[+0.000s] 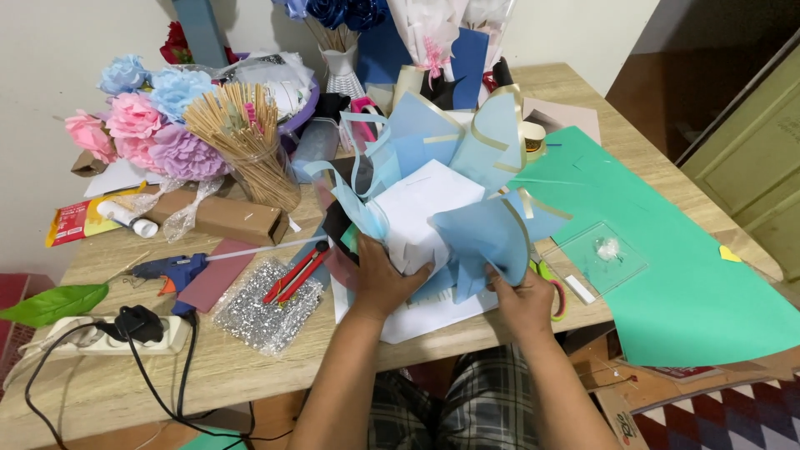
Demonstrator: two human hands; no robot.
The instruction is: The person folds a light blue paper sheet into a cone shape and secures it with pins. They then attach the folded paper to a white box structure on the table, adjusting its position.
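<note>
**Both hands gripping a blue paper wrap at the counter's near edge**

Head view: The fingers (414, 273) of the left hand (379, 279) are curled closed around the lower left side of a paper bundle (433, 208), thumb pressed on the white inner sheet. The fingers of the right hand (523, 302) are pinched shut on a fold of light blue wrapping paper (483, 233) at the bundle's lower right edge. The bundle sits at the middle of the counter (242, 367), just in front of the person, its blue sheets edged with pale ribbon and fanning upward around a white core. It rests on a white sheet lying on the wood.

Left of the bundle lie a patch of silver glitter material (267, 304) with red-handled cutters (296, 273) on it, and a blue glue gun (171, 271) beside a maroon card. A white power strip (117, 332) with a black plug sits near the left front edge, next to a green leaf (54, 302). Farther back stand a glass jar of wooden sticks (250, 137) and a cluster of pink, purple and blue paper flowers (142, 117). A brown cardboard box (225, 215) lies in front of them.

Right of the bundle spreads a large green paper sheet (692, 275), carrying a clear plastic square (596, 254). Scissors (552, 287) with green and pink handles lie just beside the right hand.
</note>
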